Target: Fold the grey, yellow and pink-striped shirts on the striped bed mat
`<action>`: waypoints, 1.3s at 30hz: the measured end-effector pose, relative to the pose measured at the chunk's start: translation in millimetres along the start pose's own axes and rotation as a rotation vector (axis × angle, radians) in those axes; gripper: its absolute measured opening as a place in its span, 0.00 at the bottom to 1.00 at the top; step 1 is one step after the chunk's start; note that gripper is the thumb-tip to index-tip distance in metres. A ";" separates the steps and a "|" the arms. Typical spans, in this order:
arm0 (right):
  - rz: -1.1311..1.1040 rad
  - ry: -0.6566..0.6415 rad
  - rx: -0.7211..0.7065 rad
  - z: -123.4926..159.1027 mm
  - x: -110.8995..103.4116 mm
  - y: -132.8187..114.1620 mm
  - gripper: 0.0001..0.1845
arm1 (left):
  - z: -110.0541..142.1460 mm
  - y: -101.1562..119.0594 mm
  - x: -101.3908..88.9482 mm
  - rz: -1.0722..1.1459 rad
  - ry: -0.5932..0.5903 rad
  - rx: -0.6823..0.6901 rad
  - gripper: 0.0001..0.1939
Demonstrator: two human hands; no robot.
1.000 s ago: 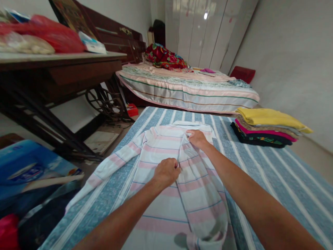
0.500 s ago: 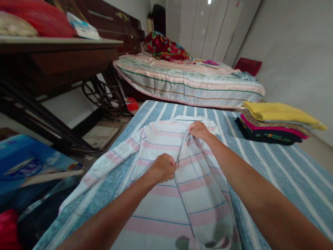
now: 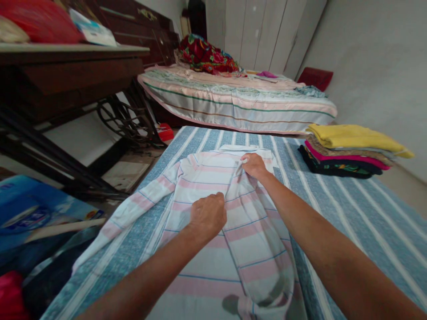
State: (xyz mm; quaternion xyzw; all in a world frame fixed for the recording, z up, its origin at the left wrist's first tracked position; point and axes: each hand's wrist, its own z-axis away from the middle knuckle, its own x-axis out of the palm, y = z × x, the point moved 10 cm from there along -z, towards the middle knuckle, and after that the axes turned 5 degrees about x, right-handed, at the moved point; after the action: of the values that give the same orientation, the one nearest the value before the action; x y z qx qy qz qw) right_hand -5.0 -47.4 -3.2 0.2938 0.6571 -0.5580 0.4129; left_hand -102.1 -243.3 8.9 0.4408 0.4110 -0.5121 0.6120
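wall (image 3: 373, 58): dim, even light
wardrobe (image 3: 247, 35): faint glare, 12 o'clock
table (image 3: 80, 75): dark underneath, 10 o'clock
shirt (image 3: 200, 284): shadow, 6 o'clock
pack (image 3: 43, 204): soft, stretched, 8 o'clock

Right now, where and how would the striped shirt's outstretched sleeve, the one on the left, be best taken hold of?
Probably at its far end, pinched across the width by the left hand, coming from above and the outer left. The sleeve lies flat, slants away from the shirt body and narrows to that end, near the edge of the striped cover.
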 end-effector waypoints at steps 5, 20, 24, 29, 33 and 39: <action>0.000 0.060 0.016 3.1 -6.6 5.0 0.21 | -6.5 43.8 -11.2 -0.064 0.302 0.222 0.17; 0.210 0.042 -0.307 35.8 2.2 -38.6 0.10 | -35.5 36.2 29.7 -0.015 0.223 0.235 0.32; 0.206 0.074 -0.311 37.4 -1.5 -34.6 0.11 | -37.4 34.8 32.1 -0.010 0.241 0.238 0.32; 0.159 0.108 -0.303 68.7 -24.0 -28.7 0.13 | -38.0 36.8 31.4 -0.008 0.242 0.257 0.33; -0.033 -0.032 -0.447 140.3 -39.7 -35.5 0.11 | -39.0 38.4 32.8 -0.020 0.203 0.267 0.34; -0.073 -0.435 -0.676 279.9 -52.6 -58.2 0.12 | -39.3 40.4 30.1 -0.020 0.210 0.282 0.33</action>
State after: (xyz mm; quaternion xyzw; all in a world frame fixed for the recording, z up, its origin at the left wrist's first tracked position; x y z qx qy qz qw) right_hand 31.4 -328.5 61.0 -0.0071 0.7107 -0.3741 0.5957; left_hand -60.0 -210.0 -25.8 0.5692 0.4010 -0.5221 0.4925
